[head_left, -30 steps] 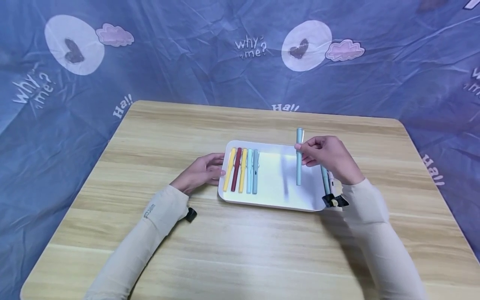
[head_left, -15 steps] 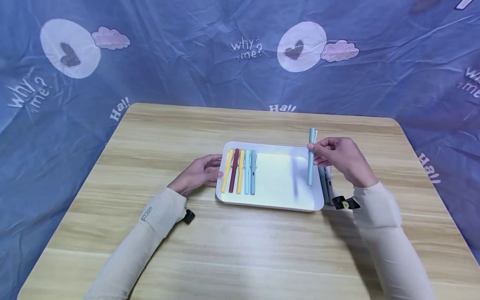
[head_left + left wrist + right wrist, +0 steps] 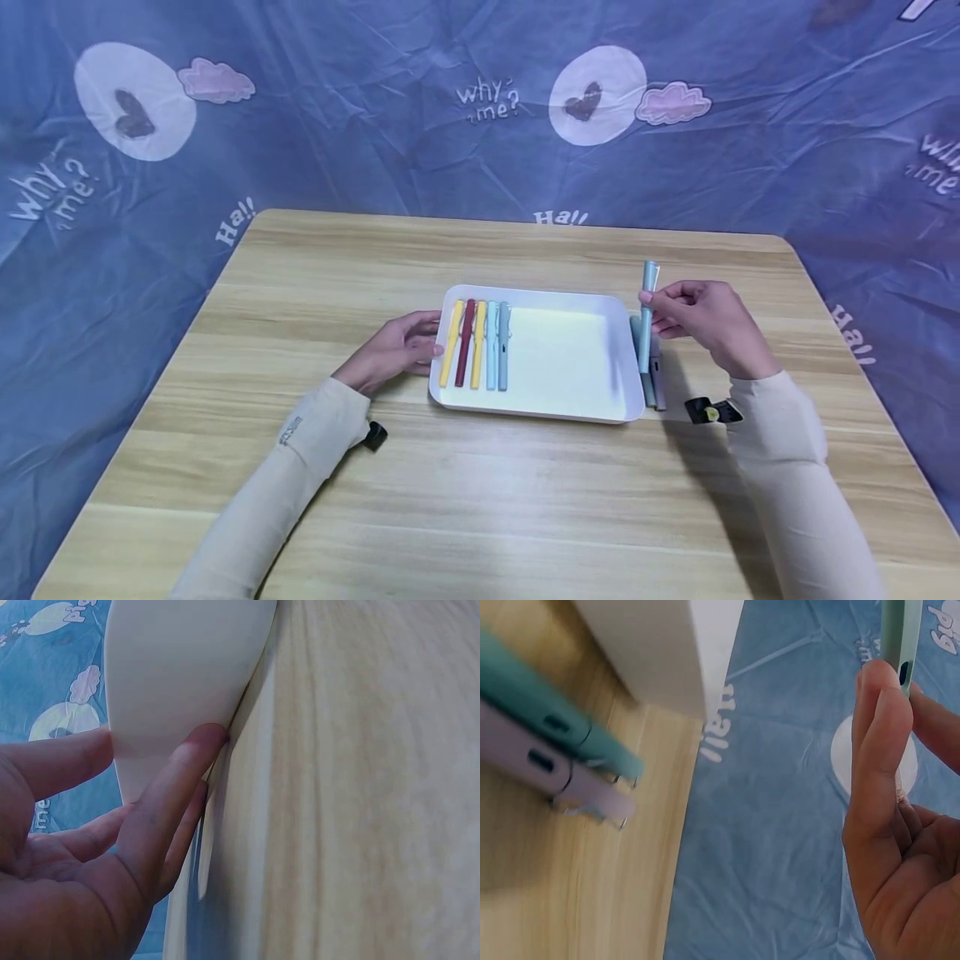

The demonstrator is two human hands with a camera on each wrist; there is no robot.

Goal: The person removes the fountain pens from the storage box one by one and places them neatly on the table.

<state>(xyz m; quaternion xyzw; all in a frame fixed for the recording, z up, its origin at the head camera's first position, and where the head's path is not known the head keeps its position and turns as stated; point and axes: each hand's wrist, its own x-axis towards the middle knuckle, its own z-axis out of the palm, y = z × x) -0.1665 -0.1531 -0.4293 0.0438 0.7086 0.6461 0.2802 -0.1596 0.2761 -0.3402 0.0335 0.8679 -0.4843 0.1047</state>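
Observation:
My left hand [image 3: 390,350] holds the left end of a shallow white tray [image 3: 558,367], thumb at the rim. In the left wrist view, the other fingers reach the tray's lower edge. My right hand [image 3: 712,325] pinches a light blue capped pen [image 3: 646,333] between thumb and fingertips, upright in the head view, clip toward the right. It hangs over the tray's right end, overlapping two pens on the table there: a teal pen [image 3: 562,712] and a pale lilac pen [image 3: 555,765], lying side by side.
Inside the tray at its left end lies a row of pens: a yellow pen [image 3: 451,346], a dark red pen [image 3: 465,343], another yellow pen [image 3: 477,346], a light blue pen [image 3: 492,348] and a grey-blue pen [image 3: 504,348]. A blue printed cloth [image 3: 375,125] hangs behind the wooden table [image 3: 480,500].
My right hand has carried the light blue pen rightward, from above the tray's interior to its right edge. My left hand stays at the tray's left end.

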